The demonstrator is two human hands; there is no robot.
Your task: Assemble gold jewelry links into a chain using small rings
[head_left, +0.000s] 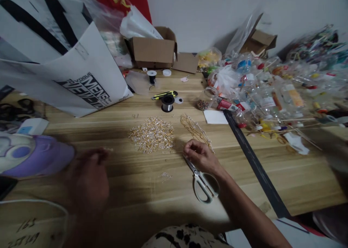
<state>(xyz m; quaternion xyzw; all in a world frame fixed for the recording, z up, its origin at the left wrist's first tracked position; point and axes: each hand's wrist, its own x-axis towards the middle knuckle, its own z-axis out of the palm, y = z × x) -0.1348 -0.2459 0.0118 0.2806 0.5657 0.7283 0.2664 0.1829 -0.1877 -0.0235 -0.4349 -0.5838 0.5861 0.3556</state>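
Observation:
My left hand [91, 179] is blurred over the left part of the table, its fingers drawn together. A tiny gold-coloured piece [109, 149] shows at its fingertips. Fingers pinched, my right hand [201, 155] rests by the blades of light-handled scissors [203, 186]; whatever it pinches is hidden. Between the hands lies a heap of small gold and silver pieces [152, 135], perhaps jewellery findings. Gold and silver chains [195, 128] stretch out just beyond my right hand. Nearer to me sits a small cluster of silver bits [165, 176].
Behind the heap are a wire spool [167, 105], a yellow-black utility knife [163, 95] and a dark thread spool [151, 77]. A paper bag [89, 74] and purple object [51, 155] flank the left. Plastic bottles [269, 99] crowd the right, beside a black strip [252, 161].

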